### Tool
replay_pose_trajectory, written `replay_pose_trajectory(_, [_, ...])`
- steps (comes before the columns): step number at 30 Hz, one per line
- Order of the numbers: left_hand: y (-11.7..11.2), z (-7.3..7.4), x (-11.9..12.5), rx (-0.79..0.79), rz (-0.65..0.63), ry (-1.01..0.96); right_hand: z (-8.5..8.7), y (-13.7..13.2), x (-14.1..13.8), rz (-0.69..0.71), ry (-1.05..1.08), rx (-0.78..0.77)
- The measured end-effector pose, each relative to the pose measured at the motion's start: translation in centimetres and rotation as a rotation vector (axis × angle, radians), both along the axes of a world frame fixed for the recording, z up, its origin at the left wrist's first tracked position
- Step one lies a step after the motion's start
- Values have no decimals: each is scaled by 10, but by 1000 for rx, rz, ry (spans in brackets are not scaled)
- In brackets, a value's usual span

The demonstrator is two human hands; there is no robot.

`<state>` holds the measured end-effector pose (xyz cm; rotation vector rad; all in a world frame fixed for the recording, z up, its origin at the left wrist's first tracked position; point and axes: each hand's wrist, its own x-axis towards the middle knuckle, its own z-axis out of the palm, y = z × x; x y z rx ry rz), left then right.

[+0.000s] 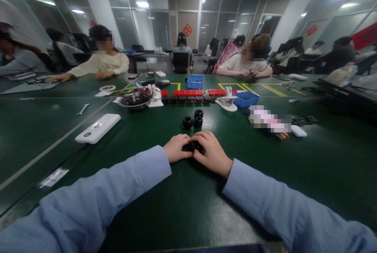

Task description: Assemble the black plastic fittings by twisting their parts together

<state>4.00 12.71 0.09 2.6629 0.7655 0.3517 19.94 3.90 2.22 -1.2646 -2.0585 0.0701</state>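
A metal bowl [134,107], left of upper centre, is holding a dark tangle [136,98]. A blue bin [195,85] is sitting at upper centre, a blue tray [249,102] to its right; their contents are staying unclear. Just below centre, the left hand [178,148] and right hand [213,153] are pinching a black part [197,147], fingers hiding its long axis and direction.

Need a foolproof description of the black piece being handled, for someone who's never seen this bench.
On the green table, find the two hands meeting near the middle of the view. The black piece sits between the fingers of the left hand and right hand. Three black wheels stand just beyond; unlike them, this one is in hand.
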Motion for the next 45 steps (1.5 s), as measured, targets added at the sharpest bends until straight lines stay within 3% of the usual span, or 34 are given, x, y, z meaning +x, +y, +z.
replay_pose_trajectory(30, [0, 0, 0, -15, -12, -25, -5, 1, 9, 64, 61, 187])
replay_pose_trajectory(41, [-1, 0, -1, -19, 8, -29, -8, 3, 9, -137, 196, 72])
replay_pose_trajectory(45, [-2, 2, -1, -30, 0, -22, -9, 4, 10, -130, 180, 44])
